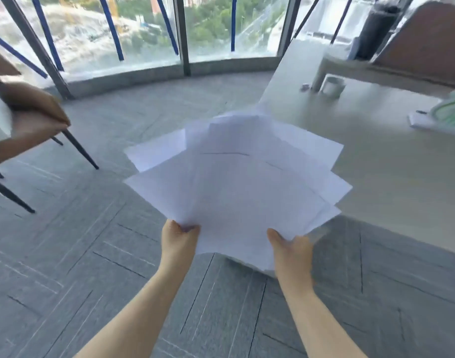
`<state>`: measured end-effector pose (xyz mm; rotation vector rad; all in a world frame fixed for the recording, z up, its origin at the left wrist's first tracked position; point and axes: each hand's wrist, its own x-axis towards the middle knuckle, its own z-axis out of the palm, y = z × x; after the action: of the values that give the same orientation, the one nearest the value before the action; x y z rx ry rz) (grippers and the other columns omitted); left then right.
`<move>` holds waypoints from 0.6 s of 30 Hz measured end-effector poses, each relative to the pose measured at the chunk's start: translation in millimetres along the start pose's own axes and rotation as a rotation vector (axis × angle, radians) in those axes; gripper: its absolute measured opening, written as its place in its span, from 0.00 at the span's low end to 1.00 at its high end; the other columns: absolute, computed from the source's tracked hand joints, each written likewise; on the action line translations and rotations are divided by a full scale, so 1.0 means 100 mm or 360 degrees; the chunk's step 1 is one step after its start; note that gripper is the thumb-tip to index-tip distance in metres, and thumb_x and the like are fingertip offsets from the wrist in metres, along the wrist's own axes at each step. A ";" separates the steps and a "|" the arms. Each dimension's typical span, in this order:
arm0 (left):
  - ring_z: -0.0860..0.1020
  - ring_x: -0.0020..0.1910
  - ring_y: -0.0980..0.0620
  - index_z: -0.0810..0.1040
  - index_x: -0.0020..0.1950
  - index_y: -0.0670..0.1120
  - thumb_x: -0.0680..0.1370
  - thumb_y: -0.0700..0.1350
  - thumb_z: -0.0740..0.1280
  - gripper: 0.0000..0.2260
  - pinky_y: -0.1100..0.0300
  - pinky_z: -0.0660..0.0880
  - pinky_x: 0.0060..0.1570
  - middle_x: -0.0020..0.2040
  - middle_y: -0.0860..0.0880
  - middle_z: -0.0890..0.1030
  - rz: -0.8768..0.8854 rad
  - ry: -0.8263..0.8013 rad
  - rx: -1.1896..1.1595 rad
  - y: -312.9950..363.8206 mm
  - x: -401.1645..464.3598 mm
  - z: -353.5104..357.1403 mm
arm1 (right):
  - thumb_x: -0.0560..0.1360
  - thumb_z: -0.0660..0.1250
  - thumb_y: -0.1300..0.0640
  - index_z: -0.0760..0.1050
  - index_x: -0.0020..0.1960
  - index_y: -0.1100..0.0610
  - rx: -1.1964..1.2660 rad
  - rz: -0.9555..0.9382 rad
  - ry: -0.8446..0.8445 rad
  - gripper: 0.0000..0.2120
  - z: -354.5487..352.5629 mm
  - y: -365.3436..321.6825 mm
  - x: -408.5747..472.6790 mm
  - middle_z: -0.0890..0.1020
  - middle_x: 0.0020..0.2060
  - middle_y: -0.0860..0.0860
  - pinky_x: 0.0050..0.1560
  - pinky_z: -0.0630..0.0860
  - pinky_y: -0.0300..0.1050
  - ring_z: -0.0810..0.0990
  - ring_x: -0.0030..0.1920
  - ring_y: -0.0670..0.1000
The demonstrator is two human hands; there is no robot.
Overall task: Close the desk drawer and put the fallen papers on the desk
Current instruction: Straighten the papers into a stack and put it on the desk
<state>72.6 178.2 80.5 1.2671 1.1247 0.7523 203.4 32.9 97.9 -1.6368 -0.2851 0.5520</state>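
Observation:
I hold a fanned stack of several white papers in the air, above the grey carpet and just left of the desk's near corner. My left hand pinches the stack's near left edge, thumb on top. My right hand grips the near right edge the same way. The far sheets overlap the edge of the pale grey desk on the right. No drawer is in view.
On the desk stand a white cup, a raised shelf, a dark cylinder and a green-and-white cloth over a notepad. A brown chair with dark legs stands at the left. Floor-to-ceiling windows curve behind.

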 end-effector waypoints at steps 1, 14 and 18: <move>0.63 0.25 0.59 0.66 0.29 0.46 0.69 0.30 0.62 0.14 0.71 0.61 0.24 0.22 0.58 0.66 0.0052 -0.0054 -0.0004 0.36 0.04 0.08 | 0.72 0.64 0.66 0.75 0.34 0.51 0.0016 -0.0047 0.0027 0.13 -0.05 -0.35 0.05 0.75 0.24 0.38 0.32 0.69 0.35 0.69 0.26 0.41; 0.76 0.39 0.48 0.79 0.46 0.35 0.64 0.35 0.68 0.12 0.53 0.71 0.40 0.38 0.43 0.80 0.0238 -0.0518 -0.0338 2.18 0.71 2.04 | 0.72 0.67 0.68 0.79 0.49 0.60 0.0100 -0.0456 0.0460 0.07 -1.13 -1.86 1.47 0.82 0.37 0.48 0.35 0.75 0.30 0.79 0.30 0.35; 0.82 0.42 0.45 0.80 0.49 0.40 0.61 0.36 0.68 0.16 0.59 0.76 0.39 0.41 0.47 0.84 0.0052 -0.0582 -0.0201 1.76 0.92 2.41 | 0.71 0.69 0.69 0.79 0.46 0.52 0.0080 -0.0229 0.0294 0.13 -1.41 -1.53 1.99 0.83 0.40 0.44 0.33 0.74 0.27 0.80 0.33 0.32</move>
<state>352.3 213.9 213.9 1.2569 0.7510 0.5761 464.3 31.8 219.1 -1.5921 -0.2481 0.2946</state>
